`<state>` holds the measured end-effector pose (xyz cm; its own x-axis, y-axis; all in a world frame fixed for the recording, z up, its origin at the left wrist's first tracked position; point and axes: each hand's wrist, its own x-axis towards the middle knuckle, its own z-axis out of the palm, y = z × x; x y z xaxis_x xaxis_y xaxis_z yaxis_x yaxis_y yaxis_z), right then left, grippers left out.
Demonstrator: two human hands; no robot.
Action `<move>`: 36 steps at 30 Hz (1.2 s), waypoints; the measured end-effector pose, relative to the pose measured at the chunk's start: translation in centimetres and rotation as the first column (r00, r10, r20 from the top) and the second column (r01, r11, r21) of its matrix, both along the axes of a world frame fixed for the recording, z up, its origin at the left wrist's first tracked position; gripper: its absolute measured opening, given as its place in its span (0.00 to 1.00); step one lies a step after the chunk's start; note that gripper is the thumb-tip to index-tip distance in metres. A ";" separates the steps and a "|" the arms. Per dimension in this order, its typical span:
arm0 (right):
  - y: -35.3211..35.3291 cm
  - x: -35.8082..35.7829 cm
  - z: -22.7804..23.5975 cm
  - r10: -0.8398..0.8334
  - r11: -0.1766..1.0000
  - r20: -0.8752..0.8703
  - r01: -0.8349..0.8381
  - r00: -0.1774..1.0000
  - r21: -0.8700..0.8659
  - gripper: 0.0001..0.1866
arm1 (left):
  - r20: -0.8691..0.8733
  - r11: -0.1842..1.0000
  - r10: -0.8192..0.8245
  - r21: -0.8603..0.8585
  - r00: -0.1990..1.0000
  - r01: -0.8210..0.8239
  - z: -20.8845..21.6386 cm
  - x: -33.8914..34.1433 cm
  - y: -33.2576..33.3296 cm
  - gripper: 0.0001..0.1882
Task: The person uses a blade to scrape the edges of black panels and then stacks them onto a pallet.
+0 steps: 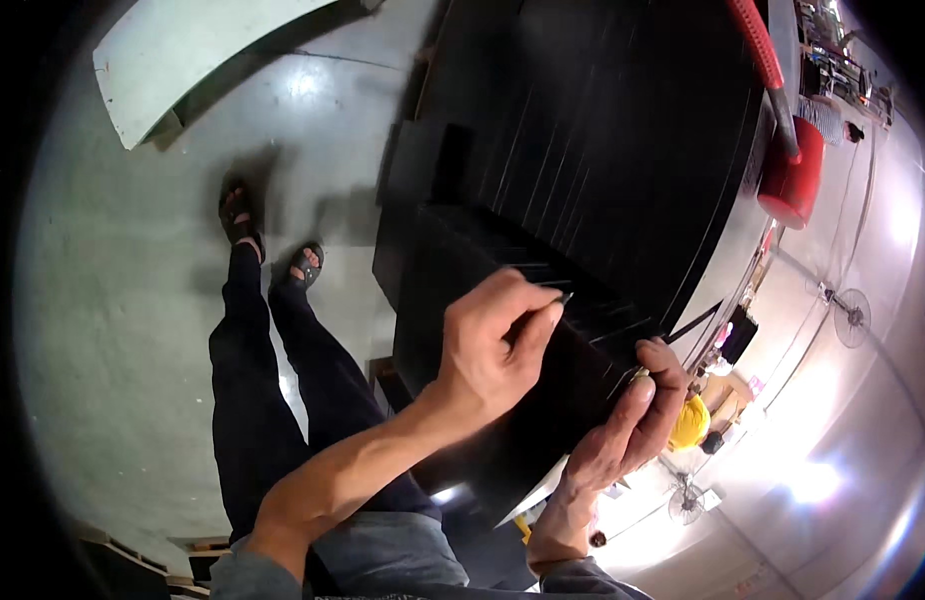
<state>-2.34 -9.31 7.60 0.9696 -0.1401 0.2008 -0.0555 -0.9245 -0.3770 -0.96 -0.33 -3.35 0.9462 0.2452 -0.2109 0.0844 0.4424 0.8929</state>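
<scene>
My left hand [498, 345] is closed in a pinch in front of the large black panelled piece [623, 130]. Between thumb and forefinger pokes a small dark green tip [566, 297], too small to name. To its right, my right hand [633, 415] is also pinched, thumb against forefinger, close to the lower right corner of the black piece. Whatever it may hold is hidden or too small to tell. Thin pale lines run along the black surface near both hands.
A red cylinder [791, 180] with a red-sleeved handle [758, 45] is at upper right. At upper left a pale curved board [193, 60] stands above the grey floor [123, 300]. Two fans [853, 318], a person in a striped top [821, 118] and someone in yellow [691, 424] appear farther off.
</scene>
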 end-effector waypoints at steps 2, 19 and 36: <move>-0.5 -0.3 -0.1 -0.023 0.999 0.002 0.023 1.000 0.044 0.17 | 0.052 0.999 0.010 -0.041 0.999 -0.008 1.9 -0.6 -0.4 0.03; 0.7 -0.4 -0.6 -0.100 0.982 0.013 0.101 0.995 -0.162 0.19 | -0.069 0.993 -0.043 -0.112 0.997 0.035 -6.4 -0.3 -1.0 0.04; 0.4 0.0 -2.3 -0.034 0.967 0.100 0.058 0.994 -0.249 0.22 | -0.392 0.915 0.224 0.399 0.892 -0.055 -24.2 -1.2 -3.8 0.03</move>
<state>-2.31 -8.95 5.29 0.9384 -0.1173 0.3249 -0.0755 -0.9875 -0.1382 -2.17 -4.11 -27.55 0.7360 0.5073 -0.4483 0.4515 0.1255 0.8834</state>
